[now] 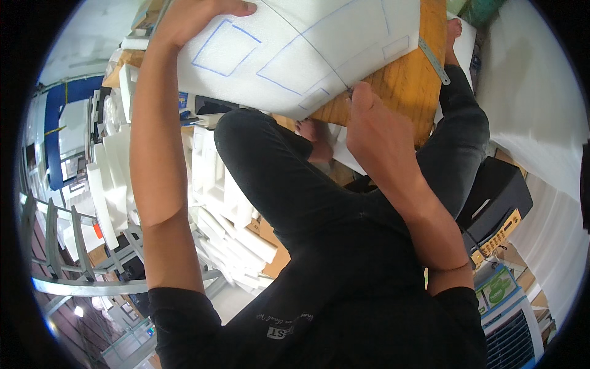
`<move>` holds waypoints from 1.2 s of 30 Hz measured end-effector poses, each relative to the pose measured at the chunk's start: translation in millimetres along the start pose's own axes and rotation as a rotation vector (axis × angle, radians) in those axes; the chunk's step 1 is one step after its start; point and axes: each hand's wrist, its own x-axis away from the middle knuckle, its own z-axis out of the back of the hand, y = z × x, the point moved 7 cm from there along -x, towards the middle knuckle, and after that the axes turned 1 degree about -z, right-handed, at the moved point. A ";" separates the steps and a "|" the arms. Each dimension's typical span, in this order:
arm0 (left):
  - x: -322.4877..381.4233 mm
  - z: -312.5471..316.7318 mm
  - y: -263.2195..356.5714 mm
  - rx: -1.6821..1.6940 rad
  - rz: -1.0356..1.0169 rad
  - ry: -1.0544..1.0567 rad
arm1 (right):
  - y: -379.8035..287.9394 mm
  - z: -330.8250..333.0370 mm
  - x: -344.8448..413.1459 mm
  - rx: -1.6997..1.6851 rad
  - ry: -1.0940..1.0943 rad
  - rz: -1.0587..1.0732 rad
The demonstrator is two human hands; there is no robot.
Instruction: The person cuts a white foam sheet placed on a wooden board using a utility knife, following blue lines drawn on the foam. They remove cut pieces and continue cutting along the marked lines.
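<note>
A white foam block (341,46) with rectangles and lines drawn in blue lies on a wooden board (396,87). My left hand (207,14) rests at the foam's upper left, its thumb on the surface; its other fingers are mostly hidden or cut off by the picture's top. With curled fingers my right hand (368,110) grips the dark near end of a thin wire or rod (318,51), just beyond the foam's near edge. The thin piece runs diagonally across the foam and out of view at the top. A metal ruler (433,61) lies at the board's right edge.
My bent legs and bare feet flank the board. Stacked white foam pieces (230,240) and a metal ladder-like frame (92,287) are at left. At right are a black box-shaped case (500,189), a gold panel with knobs (500,235), a grilled appliance (511,336) and white sheeting (539,92).
</note>
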 end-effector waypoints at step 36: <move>42.5 -1.8 39.8 -0.160 -0.148 0.032 | -18.6 23.2 9.5 0.208 -0.135 0.021</move>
